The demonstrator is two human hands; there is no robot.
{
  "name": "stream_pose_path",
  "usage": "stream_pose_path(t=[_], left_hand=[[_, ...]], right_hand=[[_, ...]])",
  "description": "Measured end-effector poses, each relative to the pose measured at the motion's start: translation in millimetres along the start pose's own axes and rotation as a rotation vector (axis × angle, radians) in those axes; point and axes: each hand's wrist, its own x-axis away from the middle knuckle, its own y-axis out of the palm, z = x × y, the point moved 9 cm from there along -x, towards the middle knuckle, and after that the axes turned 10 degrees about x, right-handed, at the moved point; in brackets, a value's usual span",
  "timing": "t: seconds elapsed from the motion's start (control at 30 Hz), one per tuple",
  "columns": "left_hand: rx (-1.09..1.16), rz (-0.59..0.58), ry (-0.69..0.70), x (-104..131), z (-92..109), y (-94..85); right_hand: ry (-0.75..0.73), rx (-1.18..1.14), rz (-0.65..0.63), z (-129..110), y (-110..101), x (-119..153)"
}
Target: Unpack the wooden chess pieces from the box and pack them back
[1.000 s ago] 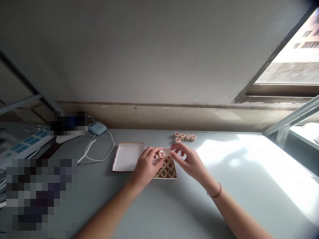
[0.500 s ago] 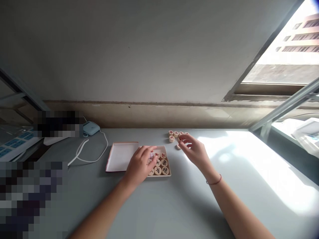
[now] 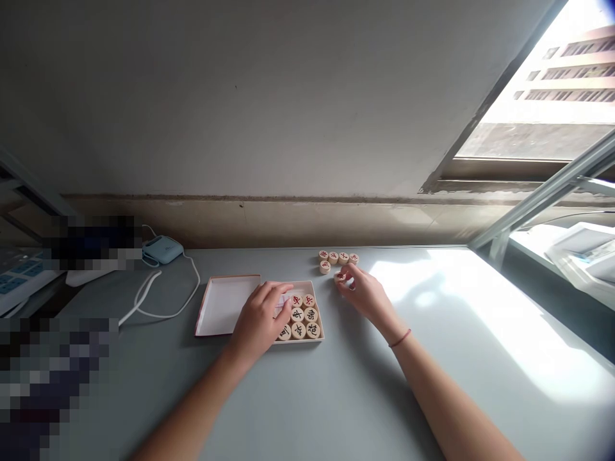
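An open box [image 3: 314, 339] on the grey table holds several round wooden pieces [image 3: 298, 330] with black or red characters. My left hand [image 3: 262, 317] is over the box's left part, fingers apart, and hides some of what lies under it. To the right of the box, my right hand [image 3: 368, 294] has its thumb and fingers closed on a red-marked wooden piece [image 3: 339, 277] at the tabletop. Behind it stand several more red-marked pieces [image 3: 333, 257] in a row, with one piece [image 3: 325, 267] in front of the row.
Left of the box lies a white, red-edged lid [image 3: 228, 304]. A white cable [image 3: 168, 315] curves from a light blue device [image 3: 163, 249] at the back left. Papers [image 3: 583, 256] lie at the far right beyond a metal bar. The wall runs along the table's back edge.
My right hand has come down and slightly left, and its fingers are now on the nearest loose piece. The row behind shows more fully. The view has shifted slightly.
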Motion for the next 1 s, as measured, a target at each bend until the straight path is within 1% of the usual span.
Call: stream_pose_path(t=[0.17,0.3,0.4,0.47,0.57,0.67,0.7,0.73,0.87,0.93,1.0], left_hand=[[0.005,-0.012,0.001,0,0,1.2],[-0.003,-0.011,-0.011,-1,0,0.2],[-0.061,-0.008,-0.033,-1,-4,-0.7],[-0.127,0.006,-0.072,-1,-9,-1.7],[-0.243,0.03,-0.145,0,-17,-2.4],[-0.317,-0.003,-0.182,0,-20,4.0],[-0.326,-0.023,-0.189,0,-20,7.5],[-0.33,-0.044,-0.194,0,-19,11.1],[-0.321,-0.111,-0.209,1,-16,23.8],[-0.31,-0.125,-0.22,1,-15,27.0],[-0.301,-0.134,-0.243,1,-16,28.7]], right_hand=[[0.047,0.008,0.089,7,4,-5],[0.053,0.004,0.122,7,6,-7],[0.043,0.006,0.147,6,5,-8],[0.033,0.014,0.161,6,4,-8],[-0.001,0.024,0.194,2,0,-7],[-0.044,0.0,0.258,-11,-13,-1],[-0.054,-0.029,0.253,-18,-16,2],[-0.061,-0.075,0.218,-26,-16,5],[-0.109,-0.284,-0.045,-63,-6,16],[-0.124,-0.326,-0.09,-74,-6,20],[-0.124,-0.349,-0.094,-77,-7,21]])
